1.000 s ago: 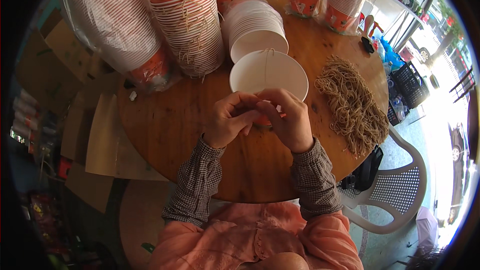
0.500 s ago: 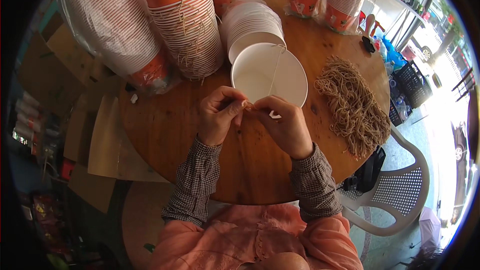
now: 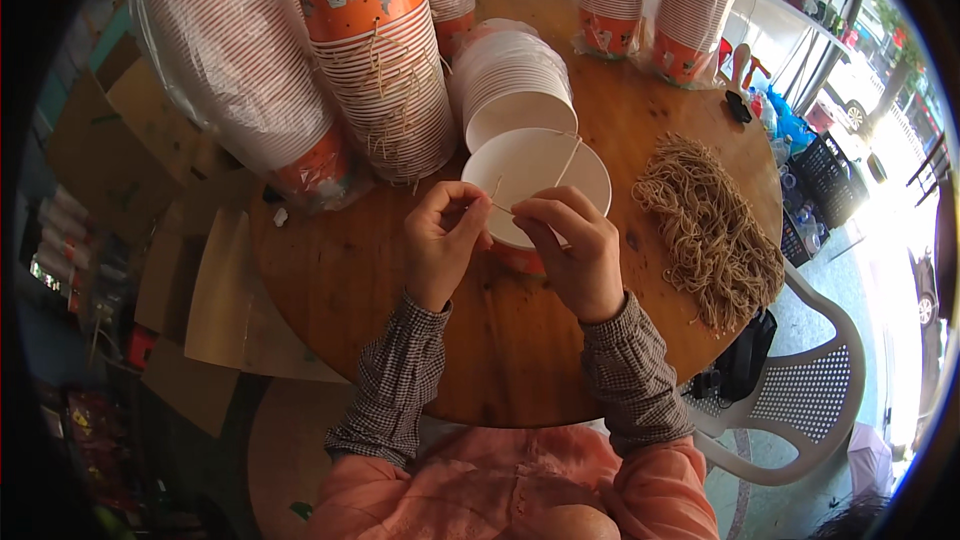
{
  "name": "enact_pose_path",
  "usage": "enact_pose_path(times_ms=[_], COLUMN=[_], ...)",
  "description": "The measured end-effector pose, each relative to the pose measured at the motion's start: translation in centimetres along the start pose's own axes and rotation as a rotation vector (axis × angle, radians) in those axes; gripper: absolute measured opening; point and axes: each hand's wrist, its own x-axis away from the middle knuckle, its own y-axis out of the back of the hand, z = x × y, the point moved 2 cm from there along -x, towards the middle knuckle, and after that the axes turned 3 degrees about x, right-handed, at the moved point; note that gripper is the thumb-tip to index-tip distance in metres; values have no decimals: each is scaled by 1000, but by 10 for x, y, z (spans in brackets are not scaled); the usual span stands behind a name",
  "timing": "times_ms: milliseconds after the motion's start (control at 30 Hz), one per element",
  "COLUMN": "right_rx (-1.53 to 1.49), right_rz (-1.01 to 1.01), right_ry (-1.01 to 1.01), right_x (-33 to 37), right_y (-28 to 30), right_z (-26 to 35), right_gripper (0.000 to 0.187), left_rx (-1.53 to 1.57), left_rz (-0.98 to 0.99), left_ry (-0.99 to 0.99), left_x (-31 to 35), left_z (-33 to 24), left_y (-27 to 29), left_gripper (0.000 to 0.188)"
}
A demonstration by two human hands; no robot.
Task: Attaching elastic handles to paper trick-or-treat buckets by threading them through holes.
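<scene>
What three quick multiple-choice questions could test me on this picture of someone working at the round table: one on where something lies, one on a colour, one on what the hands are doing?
1. Where does the heap of tan strings lie?
A. On the table to the right of the paper bowl
B. Inside the bowl
C. On the white chair

2. What colour is the inside of the paper bowl in front of the hands?
A. Orange
B. White
C. Brown

3. What are the left hand and right hand doing?
A. Lying flat on the wooden table
B. Gripping a stack of cups
C. Pinching a thin string at the bowl's near rim

Answers: 1 A, the heap rests on the wood beside the bowl. 2 B, the inside is plain white. 3 C, the fingers of both hands meet on the string stretched over the bowl.
</scene>
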Motion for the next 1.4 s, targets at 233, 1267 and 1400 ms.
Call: enact_pose_path(times_ms=[233, 1267, 1400], right_rx=[-16, -87, -68], right_rz=[-8, 49, 29], right_ry=[92, -48, -7], right_x=[-14, 7, 1], right_y=[-1, 10, 11], right_z=[-5, -1, -1], right_gripper=[12, 9, 10], left_rx=[-269, 318, 153], left_rz=[174, 20, 76], left_ry=[-38, 337, 364], left_x=[5, 30, 29], left_z=[-15, -12, -19], left_y=[8, 10, 3], left_gripper=[10, 10, 10])
